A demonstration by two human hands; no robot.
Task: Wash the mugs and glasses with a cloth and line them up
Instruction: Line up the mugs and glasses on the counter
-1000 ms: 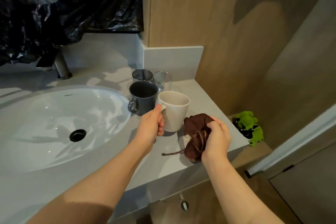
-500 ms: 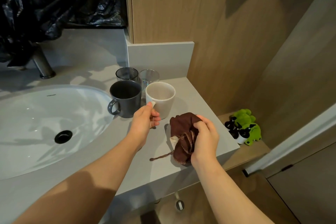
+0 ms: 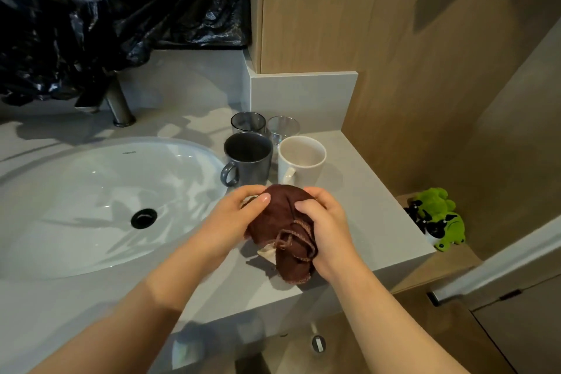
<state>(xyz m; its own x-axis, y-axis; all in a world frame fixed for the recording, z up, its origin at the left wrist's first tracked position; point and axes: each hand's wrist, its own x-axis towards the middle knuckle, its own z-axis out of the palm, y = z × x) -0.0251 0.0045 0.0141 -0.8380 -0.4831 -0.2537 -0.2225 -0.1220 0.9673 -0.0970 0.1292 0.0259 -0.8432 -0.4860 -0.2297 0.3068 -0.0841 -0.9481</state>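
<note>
While both hands meet near the front edge of the grey stone surface (image 3: 364, 191), the left hand (image 3: 239, 215) and right hand (image 3: 328, 228) have their fingers curled round a bunched brown cloth (image 3: 282, 215). Just behind it stand a dark grey ceramic mug (image 3: 247, 158) and a white ceramic mug (image 3: 300, 161), side by side. A smoky glass tumbler (image 3: 247, 123) and a clear glass tumbler (image 3: 283, 127) stand behind those, right of the white oval sink (image 3: 91, 191).

1. Both hands hold a bunched brown cloth (image 3: 283, 222) above the worktop (image 3: 364, 191), near its front edge.
2. The left hand (image 3: 233, 218) grips the cloth's left side; the right hand (image 3: 326, 225) grips its right side.
3. Behind the cloth stand a grey mug (image 3: 247, 158) and a white mug (image 3: 300, 162), side by side.
4. A dark glass (image 3: 247, 122) and a clear glass (image 3: 282, 127) stand behind the mugs, near the worktop's back edge.
5. The sink (image 3: 91, 206) lies to the left.
</note>
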